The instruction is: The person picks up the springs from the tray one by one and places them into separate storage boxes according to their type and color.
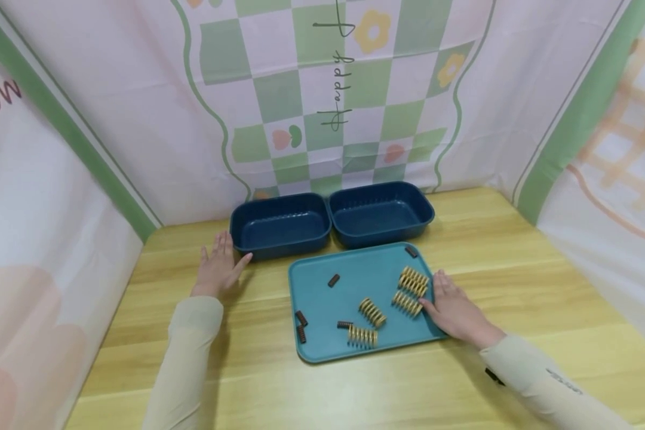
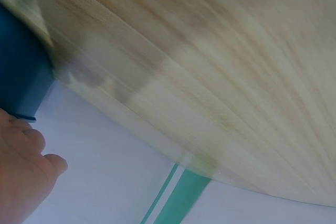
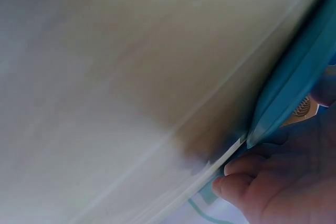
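Observation:
My left hand (image 1: 217, 269) lies at the left end of the left dark blue bin (image 1: 279, 246), its fingers straight along the end wall and its thumb near the front corner. At the right edge of a teal tray (image 1: 322, 352), my right hand (image 1: 459, 310) rests with straight fingers along the outside and the thumb over the rim. Close to that thumb are gold coil springs (image 1: 407, 303). Another gold spring (image 1: 372, 312) and more like it lie toward the tray's front. Small dark brown springs (image 1: 334, 280) are scattered on the tray.
A second dark blue bin (image 1: 381, 239) stands against the left one, behind the tray. All of it sits on a wood-grain table (image 1: 258, 382). Printed cloth walls (image 1: 322, 89) enclose the back and both sides.

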### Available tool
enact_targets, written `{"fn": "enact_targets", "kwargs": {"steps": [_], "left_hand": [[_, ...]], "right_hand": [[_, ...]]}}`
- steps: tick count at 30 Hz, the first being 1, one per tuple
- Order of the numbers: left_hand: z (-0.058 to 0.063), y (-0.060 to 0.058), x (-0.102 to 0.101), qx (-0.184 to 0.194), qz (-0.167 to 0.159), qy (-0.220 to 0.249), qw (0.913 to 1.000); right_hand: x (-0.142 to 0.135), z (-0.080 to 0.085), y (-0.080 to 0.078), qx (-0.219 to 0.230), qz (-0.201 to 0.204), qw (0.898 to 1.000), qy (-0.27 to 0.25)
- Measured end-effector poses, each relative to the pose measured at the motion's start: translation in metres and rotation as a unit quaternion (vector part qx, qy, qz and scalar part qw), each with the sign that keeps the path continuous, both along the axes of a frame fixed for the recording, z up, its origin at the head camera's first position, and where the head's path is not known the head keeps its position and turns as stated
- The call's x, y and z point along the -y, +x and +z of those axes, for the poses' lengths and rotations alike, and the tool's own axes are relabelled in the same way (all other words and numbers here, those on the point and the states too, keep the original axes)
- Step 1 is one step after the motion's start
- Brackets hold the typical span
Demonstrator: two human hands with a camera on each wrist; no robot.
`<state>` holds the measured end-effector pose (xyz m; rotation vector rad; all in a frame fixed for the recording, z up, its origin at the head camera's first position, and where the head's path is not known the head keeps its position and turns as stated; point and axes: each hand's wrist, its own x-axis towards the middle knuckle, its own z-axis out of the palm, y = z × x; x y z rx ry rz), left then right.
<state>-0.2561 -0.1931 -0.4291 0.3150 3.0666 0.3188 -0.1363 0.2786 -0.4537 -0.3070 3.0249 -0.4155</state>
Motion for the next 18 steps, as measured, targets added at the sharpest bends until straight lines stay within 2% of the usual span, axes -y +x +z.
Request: {"fn": "enact_targets", "kwargs": {"steps": [18], "left_hand": [[-0.004, -0.003, 0.001, -0.005, 0.001, -0.006, 1.0000]], "right_hand": [[0.018, 0.002, 0.000, 0.008, -0.010, 1.000, -0.009]]}}
